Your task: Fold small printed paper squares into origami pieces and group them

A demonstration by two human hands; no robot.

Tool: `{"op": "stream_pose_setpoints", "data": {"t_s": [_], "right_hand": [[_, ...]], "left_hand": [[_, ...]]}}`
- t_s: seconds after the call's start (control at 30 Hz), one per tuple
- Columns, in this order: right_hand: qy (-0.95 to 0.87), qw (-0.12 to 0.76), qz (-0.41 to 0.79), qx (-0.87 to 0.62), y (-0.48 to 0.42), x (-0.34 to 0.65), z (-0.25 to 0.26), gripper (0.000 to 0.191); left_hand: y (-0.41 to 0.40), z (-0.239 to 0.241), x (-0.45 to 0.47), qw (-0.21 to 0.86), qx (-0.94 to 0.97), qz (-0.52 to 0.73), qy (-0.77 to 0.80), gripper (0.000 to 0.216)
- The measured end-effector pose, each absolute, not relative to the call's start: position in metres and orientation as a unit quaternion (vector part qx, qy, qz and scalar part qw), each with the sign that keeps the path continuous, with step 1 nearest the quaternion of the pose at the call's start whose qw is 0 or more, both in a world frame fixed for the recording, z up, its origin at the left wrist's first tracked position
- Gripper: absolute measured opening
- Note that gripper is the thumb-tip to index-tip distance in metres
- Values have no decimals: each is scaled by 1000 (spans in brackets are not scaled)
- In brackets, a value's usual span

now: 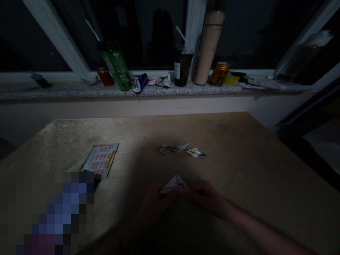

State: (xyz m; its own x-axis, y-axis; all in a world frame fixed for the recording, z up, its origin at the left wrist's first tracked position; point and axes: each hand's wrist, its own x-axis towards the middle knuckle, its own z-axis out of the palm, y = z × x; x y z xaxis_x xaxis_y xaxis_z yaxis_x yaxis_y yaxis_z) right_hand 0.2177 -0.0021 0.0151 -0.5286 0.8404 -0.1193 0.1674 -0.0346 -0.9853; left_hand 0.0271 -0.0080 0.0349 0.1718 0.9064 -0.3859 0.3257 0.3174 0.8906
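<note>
A small folded piece of printed paper (175, 185), triangular at the top, sits at the near middle of the wooden table (239, 148). My left hand (155, 203) pinches its left end and my right hand (207, 198) pinches its right end, fingers closed on it. The scene is dim and both hands lie in shadow. Farther out on the table lie several small folded paper pieces (182, 149) in a short row. A flat printed sheet (101, 160) rests to the left.
A stone window sill (66, 90) behind the table holds a green bottle (117, 67), a red can (105, 76), a dark cup with a straw (182, 67), a tall beige tumbler (208, 47), an orange can (220, 73) and wrappers. A blurred patch covers the lower left.
</note>
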Motion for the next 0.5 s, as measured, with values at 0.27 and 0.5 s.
{"op": "stream_pose_setpoints", "data": {"t_s": [0.27,0.5], "right_hand": [[-612,231,673,-343,1,219,20,49],[-575,236,693,-364,0,219,19,50]], "left_hand": [[-9,34,25,567,553,245,559,29],[-8,36,25,563,569,229,554,32]]}}
